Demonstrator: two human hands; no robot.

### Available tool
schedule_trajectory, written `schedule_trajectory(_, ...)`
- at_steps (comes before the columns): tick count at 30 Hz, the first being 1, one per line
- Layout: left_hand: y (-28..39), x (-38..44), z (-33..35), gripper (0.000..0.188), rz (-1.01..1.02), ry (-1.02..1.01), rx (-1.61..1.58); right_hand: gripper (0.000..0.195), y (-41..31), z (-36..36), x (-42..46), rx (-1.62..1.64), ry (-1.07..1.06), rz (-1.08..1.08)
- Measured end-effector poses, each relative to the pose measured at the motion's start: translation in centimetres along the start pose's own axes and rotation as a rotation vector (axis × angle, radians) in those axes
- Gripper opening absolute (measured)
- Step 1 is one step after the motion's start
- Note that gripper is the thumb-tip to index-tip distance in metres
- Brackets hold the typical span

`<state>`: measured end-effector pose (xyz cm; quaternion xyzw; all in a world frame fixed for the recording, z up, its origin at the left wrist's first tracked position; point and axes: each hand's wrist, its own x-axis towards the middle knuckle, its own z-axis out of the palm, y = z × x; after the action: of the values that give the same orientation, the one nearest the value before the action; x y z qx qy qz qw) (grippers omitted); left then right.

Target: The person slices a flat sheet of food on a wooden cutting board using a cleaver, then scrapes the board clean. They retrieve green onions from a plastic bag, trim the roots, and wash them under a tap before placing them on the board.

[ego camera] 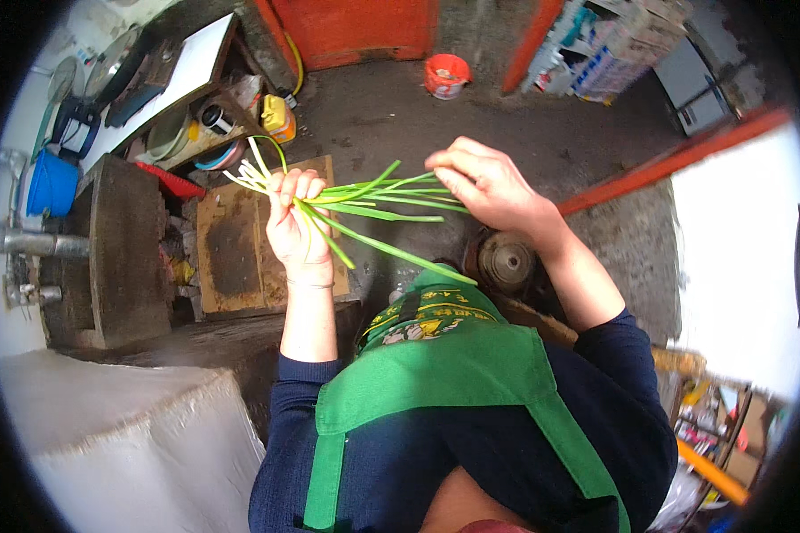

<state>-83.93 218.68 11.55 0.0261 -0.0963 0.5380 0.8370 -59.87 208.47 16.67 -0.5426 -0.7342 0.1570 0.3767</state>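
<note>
A small bunch of long green stalks with white lower ends, like scallions or garlic greens (387, 213), is gripped in my left hand (300, 213). The white ends stick out past the fingers on the left, and the green leaves spread to the right. My right hand (483, 180) is raised at the leaf tips, fingers bent and close together; whether it pinches a leaf cannot be told. One long leaf hangs down over the green apron (433, 366) I wear.
Below the stalks a stained cardboard sheet (233, 253) lies on the floor. Left are a brown cabinet (130, 253), a blue bucket (52, 183) and a low table (200, 53). A red bucket (447, 74) stands ahead, a round metal stove-like object (507, 261) near my right arm.
</note>
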Motion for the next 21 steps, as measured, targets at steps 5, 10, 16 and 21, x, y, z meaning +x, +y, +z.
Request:
schedule_trajectory(5,4.5,4.8,-3.1,0.015,0.181,0.07,0.163,0.006,5.5,4.2,8.1,0.187,-0.141,-0.041)
schedule_trajectory(10,8.7,9.0,-4.4,0.018,0.331,0.119,0.435,0.008,11.5,10.5,17.5,0.563,-0.069,0.281)
schedule_trajectory(16,14.8,8.7,-5.2,0.016,0.588,0.249,0.492,0.024,17.7,16.3,27.4,1.336,-0.11,0.665)
schedule_trajectory(21,22.7,6.1,-6.3,0.015,0.868,0.39,0.539,0.025,17.6,25.1,31.9,0.969,-0.578,0.571)
